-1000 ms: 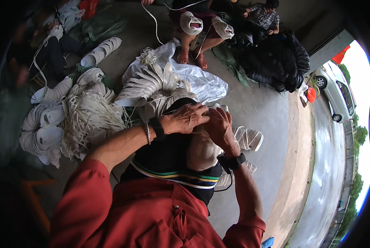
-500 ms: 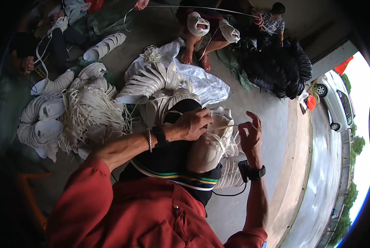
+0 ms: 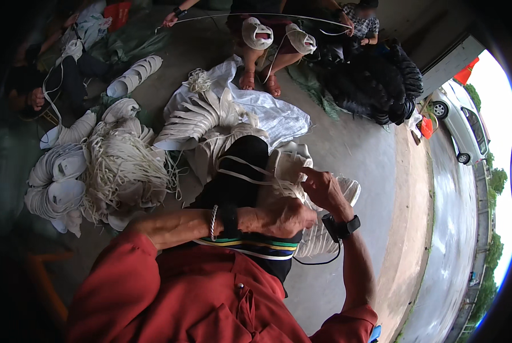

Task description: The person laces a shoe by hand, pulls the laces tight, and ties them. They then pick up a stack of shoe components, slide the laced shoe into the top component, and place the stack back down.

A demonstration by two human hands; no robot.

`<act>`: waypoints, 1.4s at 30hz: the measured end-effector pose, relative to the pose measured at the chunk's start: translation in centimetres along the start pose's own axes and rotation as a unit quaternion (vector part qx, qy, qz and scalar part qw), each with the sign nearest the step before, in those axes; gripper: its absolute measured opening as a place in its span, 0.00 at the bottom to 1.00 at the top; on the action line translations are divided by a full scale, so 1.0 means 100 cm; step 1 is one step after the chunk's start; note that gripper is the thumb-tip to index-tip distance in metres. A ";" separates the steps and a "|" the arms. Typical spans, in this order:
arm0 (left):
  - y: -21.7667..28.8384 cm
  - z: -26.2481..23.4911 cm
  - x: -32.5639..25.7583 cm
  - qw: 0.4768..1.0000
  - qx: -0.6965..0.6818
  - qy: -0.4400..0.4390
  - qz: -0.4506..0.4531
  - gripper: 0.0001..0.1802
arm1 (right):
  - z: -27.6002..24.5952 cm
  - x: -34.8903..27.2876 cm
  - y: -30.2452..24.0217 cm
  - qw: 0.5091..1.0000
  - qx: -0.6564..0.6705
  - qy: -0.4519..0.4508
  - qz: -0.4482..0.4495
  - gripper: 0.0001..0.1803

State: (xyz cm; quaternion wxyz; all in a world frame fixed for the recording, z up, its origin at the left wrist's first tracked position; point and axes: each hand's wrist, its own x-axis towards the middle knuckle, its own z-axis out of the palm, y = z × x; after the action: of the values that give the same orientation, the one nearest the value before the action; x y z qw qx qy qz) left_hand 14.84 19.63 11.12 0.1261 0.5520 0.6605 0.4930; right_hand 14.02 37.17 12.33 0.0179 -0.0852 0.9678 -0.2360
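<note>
A white shoe upper (image 3: 291,163) rests on my black-clad knee, its toe end partly hidden by my hands. A flat white shoelace (image 3: 241,166) loops from it across the black fabric. My left hand (image 3: 287,218) is closed in a fist over the toe end; whatever it holds is hidden. Just above and to the right, my right hand (image 3: 326,192) bends over the upper's side, the index finger reaching to the laced part and the other fingers curled. What lies between its fingertips is too small to make out.
Stacked white uppers (image 3: 324,228) lie beside my knee. A heap of white laces and uppers (image 3: 127,163) is on the left, with a white sack (image 3: 282,117) ahead. Black uppers (image 3: 370,86) are piled at far right. Seated people work opposite; one stretches a lace (image 3: 256,15). A car (image 3: 462,120) stands outside.
My left hand has moved down toward the toe and closed. My right hand has come left and turned in over the upper. The lace stretched between them is no longer visible there.
</note>
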 end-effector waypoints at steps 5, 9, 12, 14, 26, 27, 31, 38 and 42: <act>0.043 0.016 0.004 0.988 -0.111 -0.083 0.071 0.07 | -0.009 0.011 0.005 0.994 -0.077 -0.073 -0.029 0.17; -0.036 0.005 0.005 0.959 -0.120 0.082 -0.241 0.09 | -0.012 0.010 0.010 0.987 -0.108 -0.105 -0.058 0.17; -0.043 -0.014 0.016 0.907 -0.167 0.168 -0.348 0.11 | -0.012 0.007 0.010 0.985 -0.125 -0.092 -0.081 0.15; -0.059 -0.009 0.025 0.910 -0.147 0.185 -0.341 0.11 | -0.009 0.004 0.013 0.983 -0.136 -0.079 -0.095 0.14; -0.079 -0.016 0.038 0.943 0.247 0.056 -0.214 0.07 | -0.009 -0.006 0.005 0.993 -0.053 -0.020 -0.101 0.08; -0.080 -0.027 0.031 0.946 0.218 0.076 -0.226 0.07 | -0.009 -0.005 0.008 0.995 -0.047 -0.013 -0.092 0.08; -0.114 -0.079 -0.031 0.937 0.129 0.154 -0.286 0.03 | 0.000 0.003 0.001 0.997 0.017 0.035 -0.067 0.05; -0.043 -0.081 -0.020 0.898 -0.211 0.097 -0.375 0.06 | 0.018 0.025 -0.031 0.953 0.293 0.005 -0.081 0.09; -0.049 -0.073 -0.014 0.911 -0.235 0.085 -0.329 0.06 | 0.009 0.017 -0.036 0.972 0.228 -0.013 -0.053 0.05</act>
State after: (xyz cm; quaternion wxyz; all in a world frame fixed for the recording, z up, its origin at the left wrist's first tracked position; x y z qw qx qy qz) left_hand 7.18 15.16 10.25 0.3502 0.2143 0.6781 0.6096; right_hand 12.97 33.35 13.19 0.0370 -0.1328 0.8822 -0.4502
